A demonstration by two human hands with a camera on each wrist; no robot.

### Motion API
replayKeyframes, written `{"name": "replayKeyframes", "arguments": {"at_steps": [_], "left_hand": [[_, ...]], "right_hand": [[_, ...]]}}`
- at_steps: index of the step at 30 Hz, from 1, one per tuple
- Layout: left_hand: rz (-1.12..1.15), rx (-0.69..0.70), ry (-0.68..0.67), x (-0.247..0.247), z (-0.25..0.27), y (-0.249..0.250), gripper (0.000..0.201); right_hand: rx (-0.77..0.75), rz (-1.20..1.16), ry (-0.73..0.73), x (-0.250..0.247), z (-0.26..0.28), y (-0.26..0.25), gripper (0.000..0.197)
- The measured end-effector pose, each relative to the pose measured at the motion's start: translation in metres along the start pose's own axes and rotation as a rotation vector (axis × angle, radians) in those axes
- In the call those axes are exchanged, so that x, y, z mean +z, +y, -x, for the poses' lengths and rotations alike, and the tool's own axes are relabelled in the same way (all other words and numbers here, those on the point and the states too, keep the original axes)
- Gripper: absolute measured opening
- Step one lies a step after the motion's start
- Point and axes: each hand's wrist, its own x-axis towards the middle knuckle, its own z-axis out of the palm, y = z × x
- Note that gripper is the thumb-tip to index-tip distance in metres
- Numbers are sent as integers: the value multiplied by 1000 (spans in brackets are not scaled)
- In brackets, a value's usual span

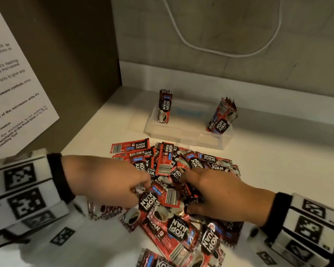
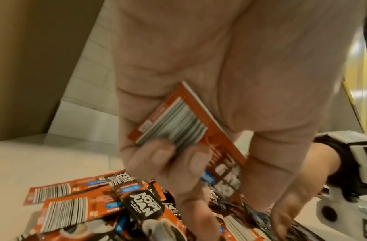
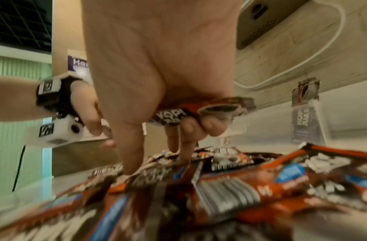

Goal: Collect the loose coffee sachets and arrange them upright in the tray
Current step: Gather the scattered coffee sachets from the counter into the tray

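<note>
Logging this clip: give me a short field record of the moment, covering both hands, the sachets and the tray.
left hand: fingers curled round a sachet, barcode side facing the wrist camera
right hand: holds a sachet in a curled grip, other fingers reaching down to the pile
loose pile: many red and black sachets lying flat on the white counter
tray: clear plastic, behind the pile
in tray: one sachet upright at left, a small bunch leaning at right
progress: most sachets still loose
</note>
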Motion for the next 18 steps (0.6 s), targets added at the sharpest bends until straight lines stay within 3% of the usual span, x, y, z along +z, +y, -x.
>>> {"name": "replayKeyframes", "arguments": {"at_steps": [4, 9, 15, 18], "left_hand": [[36, -7, 210, 7, -15, 9, 30], [10, -40, 299, 26, -34, 15, 38], [28, -35, 413, 11, -31, 12, 21], [78, 8, 413, -4, -24, 8, 13]], "right_hand": [[19, 49, -10, 6, -11, 1, 48], [11, -25, -1, 2, -17, 7, 26], [2, -50, 41, 2, -12, 13, 48], [10, -97, 78, -8, -11, 17, 18]]}}
